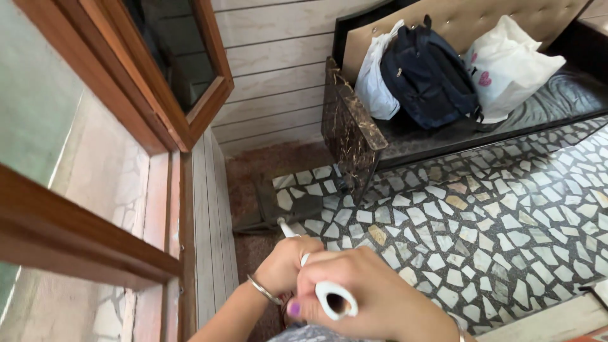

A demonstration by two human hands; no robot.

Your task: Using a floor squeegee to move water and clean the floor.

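Low in the view, both hands meet over a floor of broken white, grey and tan stone pieces set in dark mortar (506,215). The right hand (373,294) is curled closed around a white plastic handle that ends in an oval loop (335,301); the loop pokes out between the fingers, just beside a purple-painted thumbnail. The left hand (288,263), with a thin silver bangle (263,290) on its wrist, is closed too, gripping a slim white rod (288,228) whose tip points up and away from the person. Whether rod and looped handle are one piece cannot be told, as the fingers hide the join.

Beyond the hands, farther across the mosaic floor, stands a dark stone bench with a tufted beige back (354,126). On its seat lean a white plastic bag (377,82), a navy blue fabric backpack (427,73) and a white cloth bag with a pink heart print (510,66), side by side and touching. Left of the hands runs a brown wooden window frame (88,247), with pale grooved wall planks (215,209) between it and the floor.
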